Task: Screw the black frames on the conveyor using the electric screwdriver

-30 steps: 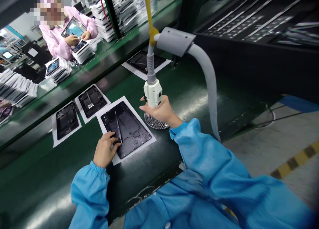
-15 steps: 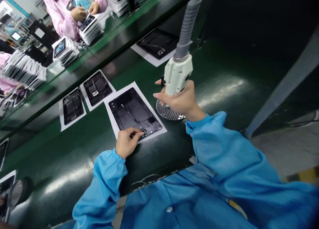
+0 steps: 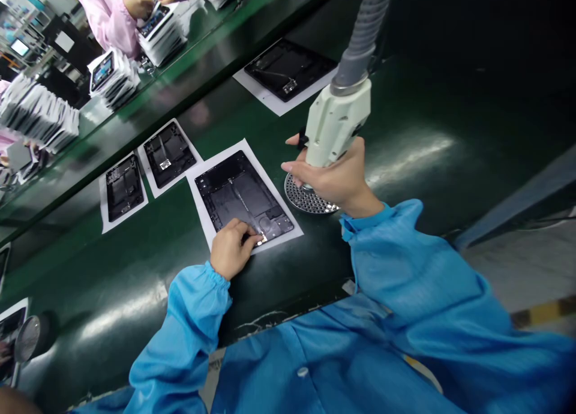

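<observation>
My left hand [image 3: 231,248] pinches at the lower edge of a dark tablet housing [image 3: 252,183] lying on a white sheet. Its thumb and forefinger are closed at the end of a thin flex cable [image 3: 243,199], beside a small silver connector; the fingers partly hide the contact. My right hand [image 3: 339,177] is wrapped round the pale green handle of a hose-fed tool [image 3: 337,126]. A grey corrugated hose [image 3: 366,33] runs up from that handle. Below the hand, a round perforated metal disc [image 3: 308,197] sits close to the housing's right side.
Other tablet housings [image 3: 168,154] lie on white sheets to the left and at the back [image 3: 288,72]. A green bench [image 3: 175,252] runs across. At lower left stands a round metal piece [image 3: 27,339]. Beyond the rail, a pink-sleeved person [image 3: 108,15] works by stacked sheets [image 3: 162,42].
The tool and my right hand have shifted slightly to the right, with the hose leaning further right. My left fingers have moved a little, and more of the silver connector shows.
</observation>
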{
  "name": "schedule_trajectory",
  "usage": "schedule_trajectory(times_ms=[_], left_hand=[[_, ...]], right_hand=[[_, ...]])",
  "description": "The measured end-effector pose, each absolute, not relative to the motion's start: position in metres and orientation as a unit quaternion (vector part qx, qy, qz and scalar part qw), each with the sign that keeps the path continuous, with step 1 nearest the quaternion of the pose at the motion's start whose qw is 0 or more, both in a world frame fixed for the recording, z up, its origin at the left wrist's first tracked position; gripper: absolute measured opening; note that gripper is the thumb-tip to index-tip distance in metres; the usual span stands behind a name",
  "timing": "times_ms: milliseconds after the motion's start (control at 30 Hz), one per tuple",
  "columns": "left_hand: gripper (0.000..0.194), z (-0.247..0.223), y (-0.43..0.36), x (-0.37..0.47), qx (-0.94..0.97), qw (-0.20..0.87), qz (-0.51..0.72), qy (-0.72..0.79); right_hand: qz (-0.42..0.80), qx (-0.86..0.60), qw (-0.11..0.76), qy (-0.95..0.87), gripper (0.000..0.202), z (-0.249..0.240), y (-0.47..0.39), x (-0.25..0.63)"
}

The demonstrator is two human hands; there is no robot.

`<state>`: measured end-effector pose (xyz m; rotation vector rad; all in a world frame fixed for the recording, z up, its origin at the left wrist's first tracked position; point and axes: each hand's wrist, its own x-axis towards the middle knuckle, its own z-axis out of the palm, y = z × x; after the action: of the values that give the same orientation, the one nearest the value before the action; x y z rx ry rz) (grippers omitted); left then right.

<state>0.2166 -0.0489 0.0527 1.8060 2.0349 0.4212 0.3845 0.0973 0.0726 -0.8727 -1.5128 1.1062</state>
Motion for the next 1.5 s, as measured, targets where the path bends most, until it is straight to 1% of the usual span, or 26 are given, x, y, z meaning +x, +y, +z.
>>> schedule_trajectory(times_ms=[100, 167, 267, 367, 467, 667, 867, 1133, 1300, 1500], left_hand=[[0.017, 0.049, -0.054, 0.217, 0.645, 0.168, 0.134, 0.734], [0.020, 0.046, -0.060, 0.217, 0.668, 0.129, 0.131, 0.721], [0.026, 0.043, -0.073, 0.216, 0.744, 0.052, 0.134, 0.652], [0.022, 0.041, -0.081, 0.213, 0.797, -0.017, 0.133, 0.589], [0.022, 0.036, -0.073, 0.208, 0.794, -0.052, 0.136, 0.590], [0.022, 0.020, -0.040, 0.203, 0.750, -0.039, 0.170, 0.639], [0.024, 0.014, -0.039, 0.204, 0.753, -0.026, 0.181, 0.632], [0.025, 0.013, -0.039, 0.207, 0.749, -0.005, 0.180, 0.638], [0.026, 0.014, -0.040, 0.208, 0.755, -0.005, 0.175, 0.632], [0.023, 0.012, -0.039, 0.207, 0.753, -0.013, 0.193, 0.629]], right_hand=[[0.464, -0.360, 0.512, -0.628, 0.026, 0.074, 0.096, 0.385], [0.465, -0.358, 0.515, -0.625, 0.027, 0.075, 0.095, 0.385], [0.464, -0.356, 0.529, -0.615, 0.026, 0.077, 0.094, 0.387], [0.477, -0.342, 0.535, -0.608, 0.026, 0.078, 0.091, 0.385], [0.514, -0.313, 0.534, -0.593, 0.026, 0.080, 0.083, 0.377], [0.550, -0.275, 0.511, -0.601, 0.015, 0.080, 0.060, 0.340], [0.551, -0.291, 0.495, -0.605, 0.015, 0.065, 0.055, 0.320], [0.528, -0.292, 0.471, -0.644, 0.014, 0.056, 0.054, 0.322], [0.514, -0.293, 0.448, -0.670, 0.020, 0.053, 0.047, 0.323], [0.513, -0.300, 0.479, -0.646, 0.025, 0.052, 0.050, 0.321]])
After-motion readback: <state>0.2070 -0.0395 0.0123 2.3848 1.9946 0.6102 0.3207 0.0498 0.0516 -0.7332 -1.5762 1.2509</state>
